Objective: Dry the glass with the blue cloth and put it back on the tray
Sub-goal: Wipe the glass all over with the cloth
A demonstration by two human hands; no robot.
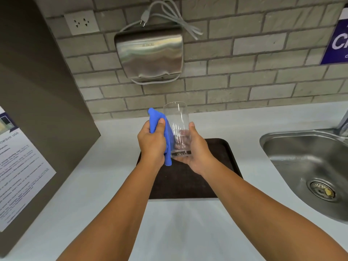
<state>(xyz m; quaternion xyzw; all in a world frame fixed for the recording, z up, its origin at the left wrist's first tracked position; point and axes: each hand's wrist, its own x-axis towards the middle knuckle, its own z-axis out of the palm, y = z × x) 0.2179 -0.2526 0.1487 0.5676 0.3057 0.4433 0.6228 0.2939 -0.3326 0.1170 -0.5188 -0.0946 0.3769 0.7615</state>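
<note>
Two bare hands are raised over a pale table [188, 223], which is spread beneath the fingers and carries everything else. To the right of the fingers a steel sink [293, 162] is sunk into the table, well apart from them. Directly below the fingers a dark tray [180, 183] is laid flat on the table, partly covered by both forearms. A clear glass [177, 121] is held upright above the tray, lifted off it, with its mouth up. The right hand [195, 153] is cupped round the lower part of the glass, its fingers [183, 135] seen through the clear wall on the far side and its thumb pressed on the near side. A blue cloth [156, 117] is clenched in the left hand [152, 144], just left of the glass, and is pressed against the glass's left wall; one end is poked up above the thumb and the other is hung below the palm.
</note>
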